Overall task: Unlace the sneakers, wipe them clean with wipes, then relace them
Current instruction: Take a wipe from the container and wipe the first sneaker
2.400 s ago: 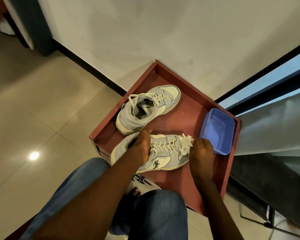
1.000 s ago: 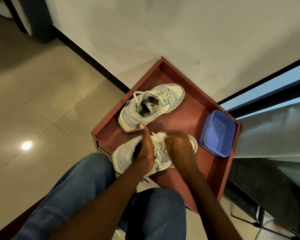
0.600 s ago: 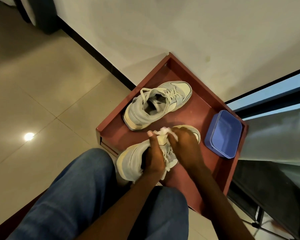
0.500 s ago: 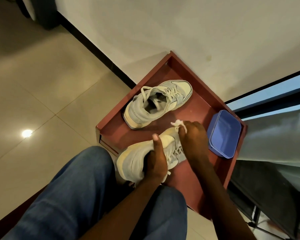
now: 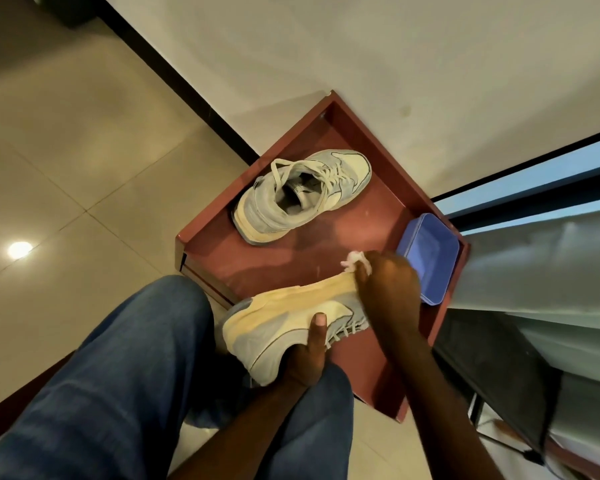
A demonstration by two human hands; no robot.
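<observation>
The near sneaker (image 5: pixel 291 323), tipped sideways over the red tray (image 5: pixel 371 216), looks light and soft-sided; the left hand (image 5: pixel 307 355) grips its collar, while the right hand (image 5: pixel 385 285) pinches a limp wipe (image 5: pixel 355 263) against the toe.

The left hand (image 5: pixel 307 355) is curled around a sneaker (image 5: pixel 291 320), thumb up; a wipe (image 5: pixel 355 265) is pinched by the right hand (image 5: pixel 385 285).

Blue denim jeans (image 5: pixel 118 393); forearms bare, no sleeves
</observation>
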